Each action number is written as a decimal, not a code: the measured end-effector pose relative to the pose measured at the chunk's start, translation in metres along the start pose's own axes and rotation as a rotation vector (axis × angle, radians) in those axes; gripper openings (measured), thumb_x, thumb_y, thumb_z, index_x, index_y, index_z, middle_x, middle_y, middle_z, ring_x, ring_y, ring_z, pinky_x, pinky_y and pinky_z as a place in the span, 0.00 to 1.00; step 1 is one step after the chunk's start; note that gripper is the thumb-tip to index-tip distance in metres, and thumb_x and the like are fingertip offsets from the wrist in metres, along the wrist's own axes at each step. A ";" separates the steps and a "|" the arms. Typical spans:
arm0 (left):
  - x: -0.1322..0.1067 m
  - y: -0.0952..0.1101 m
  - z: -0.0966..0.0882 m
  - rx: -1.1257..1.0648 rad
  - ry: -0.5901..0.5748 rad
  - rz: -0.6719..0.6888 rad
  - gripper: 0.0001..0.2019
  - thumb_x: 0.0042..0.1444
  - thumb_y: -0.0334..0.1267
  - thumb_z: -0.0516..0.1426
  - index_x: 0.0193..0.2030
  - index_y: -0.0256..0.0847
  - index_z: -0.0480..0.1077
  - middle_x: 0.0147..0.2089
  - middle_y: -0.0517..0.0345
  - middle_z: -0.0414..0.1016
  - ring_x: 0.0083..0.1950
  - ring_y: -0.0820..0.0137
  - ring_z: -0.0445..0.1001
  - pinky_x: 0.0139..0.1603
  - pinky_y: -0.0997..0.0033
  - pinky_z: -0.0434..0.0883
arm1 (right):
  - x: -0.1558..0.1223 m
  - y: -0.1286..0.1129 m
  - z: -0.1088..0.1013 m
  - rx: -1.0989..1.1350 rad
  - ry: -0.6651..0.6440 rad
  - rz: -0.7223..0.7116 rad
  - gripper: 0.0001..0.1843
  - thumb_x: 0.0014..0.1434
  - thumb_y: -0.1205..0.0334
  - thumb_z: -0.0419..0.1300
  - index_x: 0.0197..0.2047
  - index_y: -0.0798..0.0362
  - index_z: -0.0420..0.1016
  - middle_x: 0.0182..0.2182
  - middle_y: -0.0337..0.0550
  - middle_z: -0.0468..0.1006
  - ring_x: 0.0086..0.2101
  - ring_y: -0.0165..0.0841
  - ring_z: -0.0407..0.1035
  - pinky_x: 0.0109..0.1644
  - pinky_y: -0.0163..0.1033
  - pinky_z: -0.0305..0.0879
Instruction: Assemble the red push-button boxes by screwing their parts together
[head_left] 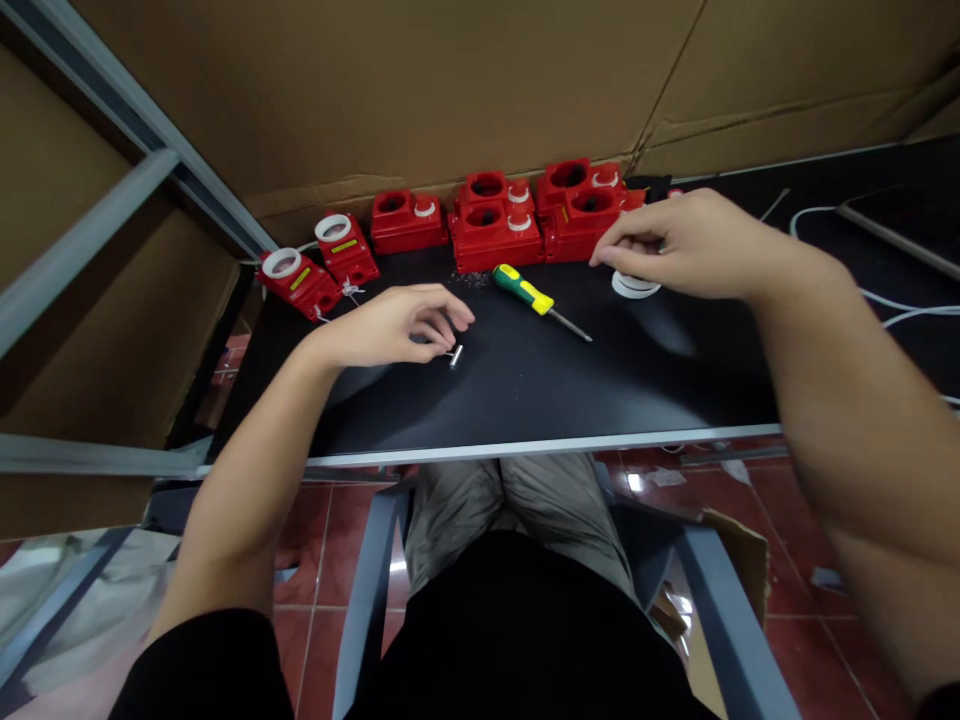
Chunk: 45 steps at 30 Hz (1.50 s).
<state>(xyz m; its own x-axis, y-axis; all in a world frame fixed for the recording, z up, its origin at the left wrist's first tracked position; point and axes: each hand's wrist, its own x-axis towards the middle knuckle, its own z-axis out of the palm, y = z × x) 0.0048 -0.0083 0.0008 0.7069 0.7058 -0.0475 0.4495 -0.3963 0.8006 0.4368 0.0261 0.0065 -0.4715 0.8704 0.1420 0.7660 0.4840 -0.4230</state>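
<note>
Metal cylinder (457,356), small and shiny, showed at the loosely curled fingertips of the left hand (397,325) over the table (540,400); whether it was gripped could not be told. The right hand (688,245), fingers bent, was just above white rings (636,288), its grip hidden. Two red units (351,258) at left had white collars (282,263) around their openings, seemingly further along; the back-row housings (496,245) had bare openings and looked unfinished.

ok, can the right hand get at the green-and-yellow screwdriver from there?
Probably yes: the screwdriver lies on the tabletop in front of the red housings, with nothing visible between it and the right hand.
</note>
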 end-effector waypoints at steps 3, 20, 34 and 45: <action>-0.001 0.003 -0.015 0.355 0.027 -0.020 0.20 0.64 0.36 0.71 0.63 0.44 0.88 0.59 0.50 0.90 0.54 0.61 0.91 0.61 0.62 0.88 | 0.005 -0.024 0.004 0.060 -0.054 -0.099 0.16 0.79 0.47 0.63 0.49 0.46 0.90 0.42 0.47 0.92 0.42 0.44 0.82 0.51 0.49 0.72; 0.027 -0.011 0.042 0.556 0.095 0.194 0.03 0.77 0.32 0.68 0.53 0.44 0.82 0.49 0.53 0.85 0.49 0.57 0.83 0.58 0.59 0.81 | 0.031 -0.092 0.060 -0.270 -0.373 -0.349 0.10 0.78 0.58 0.70 0.41 0.49 0.82 0.38 0.45 0.89 0.36 0.40 0.75 0.43 0.43 0.55; 0.019 -0.012 0.013 0.441 0.011 0.095 0.03 0.72 0.34 0.65 0.48 0.44 0.81 0.43 0.58 0.84 0.39 0.65 0.81 0.46 0.66 0.77 | 0.025 -0.079 0.056 -0.161 -0.406 -0.366 0.19 0.79 0.51 0.66 0.35 0.46 0.72 0.33 0.42 0.84 0.32 0.38 0.69 0.43 0.45 0.54; 0.022 -0.015 0.020 0.417 0.081 0.115 0.04 0.70 0.33 0.65 0.48 0.44 0.82 0.42 0.59 0.80 0.38 0.67 0.77 0.47 0.67 0.77 | 0.026 -0.091 0.064 -0.085 -0.406 -0.300 0.08 0.73 0.64 0.70 0.40 0.47 0.77 0.36 0.40 0.85 0.34 0.37 0.72 0.44 0.43 0.57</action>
<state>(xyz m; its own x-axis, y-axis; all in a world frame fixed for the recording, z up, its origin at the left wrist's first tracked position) 0.0241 0.0013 -0.0241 0.7277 0.6802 0.0880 0.5642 -0.6666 0.4871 0.3266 -0.0010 -0.0087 -0.7950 0.5945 -0.1202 0.5956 0.7277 -0.3402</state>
